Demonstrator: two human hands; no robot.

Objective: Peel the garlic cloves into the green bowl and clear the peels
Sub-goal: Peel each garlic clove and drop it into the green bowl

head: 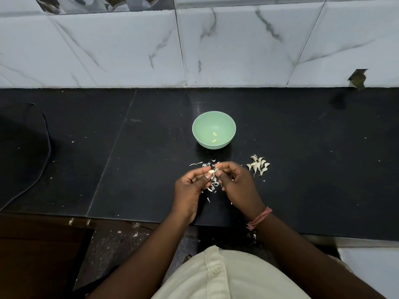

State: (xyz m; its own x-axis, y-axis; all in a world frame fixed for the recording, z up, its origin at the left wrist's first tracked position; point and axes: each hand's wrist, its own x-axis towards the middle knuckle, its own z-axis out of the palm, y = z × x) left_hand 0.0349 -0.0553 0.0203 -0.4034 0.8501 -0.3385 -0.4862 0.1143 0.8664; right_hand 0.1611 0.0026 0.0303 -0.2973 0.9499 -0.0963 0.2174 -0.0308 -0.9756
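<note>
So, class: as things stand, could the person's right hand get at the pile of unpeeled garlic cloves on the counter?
Probably yes. The pile of cloves lies in the open just beside the right hand, with bare counter between. But that hand is busy pinching the clove being peeled, so it would need to let go first.

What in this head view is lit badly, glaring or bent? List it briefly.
Head view: dim, cool light overall; the black counter swallows detail; soft glare on the wall tiles; wide-angle bending curves the tile seams; the hands and green bowl stay sharp.
</note>
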